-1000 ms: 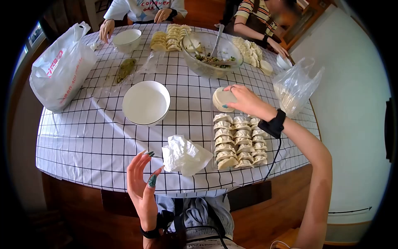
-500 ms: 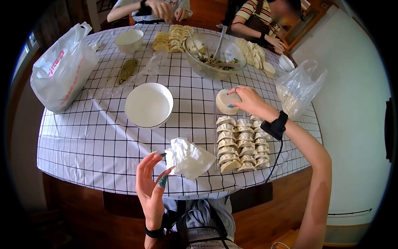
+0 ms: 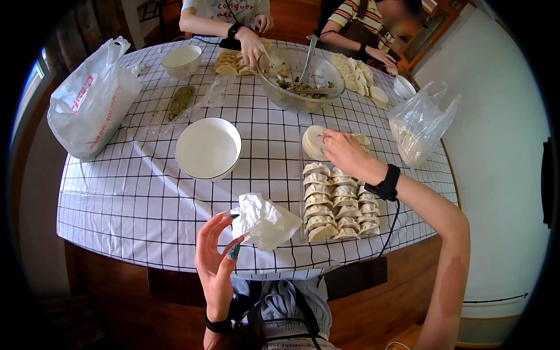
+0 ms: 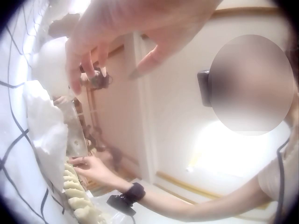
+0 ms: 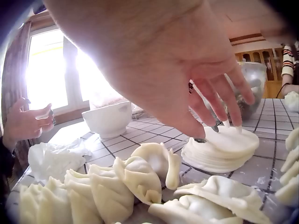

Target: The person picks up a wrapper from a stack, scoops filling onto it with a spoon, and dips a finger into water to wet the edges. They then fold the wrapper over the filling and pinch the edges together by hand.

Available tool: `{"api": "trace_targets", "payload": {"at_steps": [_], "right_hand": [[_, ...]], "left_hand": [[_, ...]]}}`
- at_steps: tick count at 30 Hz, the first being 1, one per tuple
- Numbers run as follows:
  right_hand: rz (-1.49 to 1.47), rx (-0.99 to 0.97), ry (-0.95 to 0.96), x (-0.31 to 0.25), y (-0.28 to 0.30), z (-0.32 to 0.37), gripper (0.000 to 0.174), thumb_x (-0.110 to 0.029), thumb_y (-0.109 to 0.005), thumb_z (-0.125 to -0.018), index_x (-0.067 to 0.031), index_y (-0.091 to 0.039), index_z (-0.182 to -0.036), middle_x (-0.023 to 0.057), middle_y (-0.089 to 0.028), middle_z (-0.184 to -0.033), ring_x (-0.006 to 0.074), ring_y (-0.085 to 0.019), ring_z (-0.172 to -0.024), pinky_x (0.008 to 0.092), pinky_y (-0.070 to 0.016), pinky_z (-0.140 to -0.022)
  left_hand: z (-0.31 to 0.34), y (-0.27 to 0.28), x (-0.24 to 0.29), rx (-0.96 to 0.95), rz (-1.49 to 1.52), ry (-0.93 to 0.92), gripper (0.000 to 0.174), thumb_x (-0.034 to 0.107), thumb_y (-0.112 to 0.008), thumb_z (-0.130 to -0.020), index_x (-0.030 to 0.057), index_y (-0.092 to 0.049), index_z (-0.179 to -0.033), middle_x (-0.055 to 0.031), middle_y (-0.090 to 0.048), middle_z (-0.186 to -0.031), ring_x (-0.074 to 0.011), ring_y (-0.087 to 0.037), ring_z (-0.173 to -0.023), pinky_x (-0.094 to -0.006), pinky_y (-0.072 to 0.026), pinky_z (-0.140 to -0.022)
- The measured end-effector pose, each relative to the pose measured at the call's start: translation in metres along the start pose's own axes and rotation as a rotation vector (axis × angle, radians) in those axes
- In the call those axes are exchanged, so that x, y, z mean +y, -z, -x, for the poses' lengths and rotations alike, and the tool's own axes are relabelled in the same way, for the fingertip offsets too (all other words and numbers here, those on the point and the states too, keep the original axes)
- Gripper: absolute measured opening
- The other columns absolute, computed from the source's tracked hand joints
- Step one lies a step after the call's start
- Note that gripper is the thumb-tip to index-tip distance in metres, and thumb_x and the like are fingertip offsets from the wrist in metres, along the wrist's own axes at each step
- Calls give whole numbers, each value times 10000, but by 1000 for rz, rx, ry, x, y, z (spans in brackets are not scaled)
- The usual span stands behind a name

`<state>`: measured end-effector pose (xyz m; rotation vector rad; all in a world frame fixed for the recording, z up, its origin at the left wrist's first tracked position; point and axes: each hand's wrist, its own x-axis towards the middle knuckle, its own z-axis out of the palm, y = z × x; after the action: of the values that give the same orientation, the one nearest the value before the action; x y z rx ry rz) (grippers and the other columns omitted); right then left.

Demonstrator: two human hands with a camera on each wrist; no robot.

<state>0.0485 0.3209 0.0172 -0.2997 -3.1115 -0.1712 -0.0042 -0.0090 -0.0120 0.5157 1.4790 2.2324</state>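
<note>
My right hand (image 3: 348, 154) reaches over a stack of round dumpling wrappers (image 5: 219, 151). In the right wrist view, its fingertips touch the top wrapper and the thumb tip is at the stack's near edge. Pleated dumplings (image 3: 319, 189) stand in rows in a clear tray, just on the near side of the stack. Near the table's front edge my left hand (image 3: 214, 256) is raised, fingers loosely bent and apart, with nothing in it. Crumpled white paper (image 3: 262, 220) lies right beside its fingertips.
A white bowl (image 3: 209, 147) stands left of the tray. Behind are a glass bowl of filling (image 3: 300, 102) with utensils, and more dumplings. Plastic bags (image 3: 93, 105) stand at left and right. Two people sit across; one person's hand (image 3: 251, 49) reaches beside the glass bowl.
My right hand has shifted slightly to the right over the wrapper stack. My left hand has moved right, closer to the paper. The person opposite has brought a hand over to the far dumplings.
</note>
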Motion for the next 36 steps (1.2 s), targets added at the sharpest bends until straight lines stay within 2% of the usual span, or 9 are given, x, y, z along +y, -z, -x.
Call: {"api": "trace_targets", "payload": {"at_steps": [11, 13, 16, 19, 21, 23, 28, 35, 36], "right_hand": [[-9, 100, -24, 3, -22, -6, 246, -58, -485, -778, 106, -548, -949, 212, -529, -1114, 375, -581, -852, 386, -483, -775], [149, 139, 229, 22, -28, -11, 208, -54, -473, -787, 117, -556, -871, 225, -559, -1060, 367, -593, -821, 381, -485, -768], [-273, 233, -20, 21, -21, -17, 202, -65, -472, -796, 117, -555, -823, 224, -605, -930, 349, -600, -770, 363, -481, -716], [-647, 285, -532, 34, -11, -16, 245, -150, -478, -822, 78, -563, -807, 127, -624, -711, 214, -614, -704, 306, -445, -611], [-659, 198, -585, 54, -12, -14, 281, -218, -465, -829, 43, -567, -859, 98, -616, -743, 189, -612, -727, 295, -458, -630], [-1446, 304, -850, 59, -12, -10, 305, -263, -466, -820, 4, -537, -948, 97, -616, -839, 215, -608, -793, 325, -470, -704], [-1890, 298, -925, 70, 16, 5, 357, -253, -461, -793, -33, -461, -1075, 131, -520, -1115, 296, -515, -1033, 421, -380, -896], [-2293, -15, -583, 27, 58, 50, 210, -256, -464, -816, -47, -480, -836, 118, -568, -1004, 285, -549, -977, 466, -418, -874], [-2370, -97, -520, 15, 61, 56, 187, -242, -458, -830, -64, -468, -775, 115, -583, -967, 287, -554, -969, 473, -427, -865]], "left_hand": [[0, -2, 2, 7, 19, 5, 565, 217, -586, -714, -6, -432, -1211, -156, -478, -1159, -238, -444, -1132, -406, -474, -857], [-1, -4, 5, -5, 44, -6, 560, 206, -577, -716, -11, -429, -1210, -157, -481, -1155, -238, -446, -1129, -403, -473, -859], [-2, -2, 4, -3, 23, -14, 546, 190, -538, -718, -15, -425, -1211, -155, -488, -1147, -236, -446, -1131, -402, -470, -861], [1, -3, 9, 3, 22, 15, 547, 196, -519, -716, -16, -424, -1211, -158, -493, -1143, -239, -447, -1133, -408, -463, -870], [2, -5, 12, -1, 51, 29, 547, 196, -509, -714, -17, -424, -1211, -160, -496, -1144, -241, -448, -1133, -411, -458, -875], [4, -6, 12, -18, 84, 57, 553, 204, -508, -708, -18, -425, -1208, -165, -498, -1148, -245, -455, -1127, -413, -451, -883], [7, -5, 12, -66, 168, 100, 528, 172, -485, -720, -19, -426, -1208, -164, -482, -1179, -246, -453, -1132, -421, -443, -891], [8, -21, 13, -207, 347, 268, 560, 176, -424, -732, -12, -384, -1258, -177, -460, -1209, -281, -442, -1146, -448, -401, -929], [6, -23, 11, -285, 317, 267, 664, 338, -478, -786, -14, -294, -1317, -207, -427, -1245, -329, -421, -1173, -459, -396, -923]]}}
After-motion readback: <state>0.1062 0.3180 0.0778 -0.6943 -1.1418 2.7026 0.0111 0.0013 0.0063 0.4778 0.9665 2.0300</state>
